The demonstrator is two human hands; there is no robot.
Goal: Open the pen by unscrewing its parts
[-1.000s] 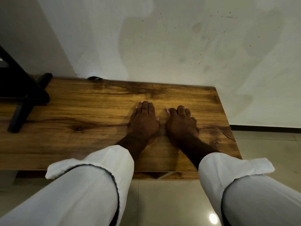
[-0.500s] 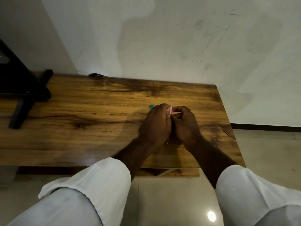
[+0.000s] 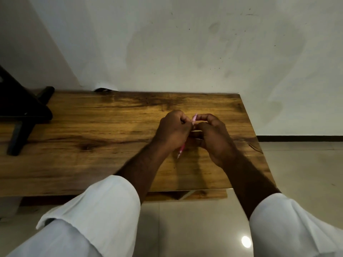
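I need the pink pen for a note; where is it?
In the head view, the pink pen is held between the left hand and right hand, above the wooden table, right of centre.

The pen is pink. The table is warm brown wood with dark grain streaks and a knot. Both sleeves are white. A black stand sits at the table's left edge. The wall is off-white, blotched grey.

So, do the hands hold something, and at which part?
A thin pink pen: the left hand grips its middle, and the right hand pinches its upper end.
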